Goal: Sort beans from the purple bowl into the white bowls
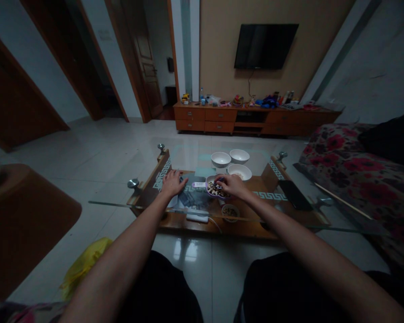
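My right hand reaches into a purple dish filled with mixed dark and light bits on the glass coffee table. Its fingers are curled down into the contents; what they pinch is hidden. My left hand lies on the glass to the left of the dish, fingers bent and resting flat, holding nothing. Three white bowls stand just beyond the dish. A small cup with mixed bits sits on the lower shelf under the glass.
A dark phone lies on the table's right side. A floral sofa stands to the right, a yellow bag on the floor at left. A TV cabinet and wall TV stand beyond.
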Tool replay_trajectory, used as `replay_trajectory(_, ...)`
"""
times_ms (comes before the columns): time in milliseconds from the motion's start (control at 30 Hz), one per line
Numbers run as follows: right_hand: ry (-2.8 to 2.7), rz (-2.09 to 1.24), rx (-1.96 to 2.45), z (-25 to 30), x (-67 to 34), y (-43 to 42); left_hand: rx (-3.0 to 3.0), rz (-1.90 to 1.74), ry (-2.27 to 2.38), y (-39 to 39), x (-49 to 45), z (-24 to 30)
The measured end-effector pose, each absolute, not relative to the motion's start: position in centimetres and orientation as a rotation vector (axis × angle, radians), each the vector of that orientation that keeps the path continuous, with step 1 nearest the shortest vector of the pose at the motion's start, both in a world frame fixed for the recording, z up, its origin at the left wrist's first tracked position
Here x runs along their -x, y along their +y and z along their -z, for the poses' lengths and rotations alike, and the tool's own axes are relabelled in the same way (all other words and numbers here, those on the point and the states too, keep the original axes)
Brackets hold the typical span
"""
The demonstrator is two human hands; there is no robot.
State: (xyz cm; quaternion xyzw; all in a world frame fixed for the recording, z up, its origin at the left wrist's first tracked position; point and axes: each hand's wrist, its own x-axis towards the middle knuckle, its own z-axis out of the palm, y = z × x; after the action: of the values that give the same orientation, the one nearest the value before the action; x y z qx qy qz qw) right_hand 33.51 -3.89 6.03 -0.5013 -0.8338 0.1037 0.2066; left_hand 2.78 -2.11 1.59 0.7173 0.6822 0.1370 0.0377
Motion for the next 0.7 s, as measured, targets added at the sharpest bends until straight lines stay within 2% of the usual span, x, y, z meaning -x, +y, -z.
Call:
replay_trajectory(300, -2.118, -0.222, 1.451, -7.0, -35.8, -2.7, -2.201, -0.418, 2.095, -1.9, -2.7, -1.3)
replay_trajectory(467, -1.983, -0.400, 1.353, -6.9, -38.2, -2.3, -2.190, -0.413, 2.092, -2.1, -2.9, -1.5)
replay_trajectory(700, -1.922, -0.582, 1.342, -4.5, -35.1, -2.6, -2.177, -0.396, 2.101, -2.1, -2.9, -1.7)
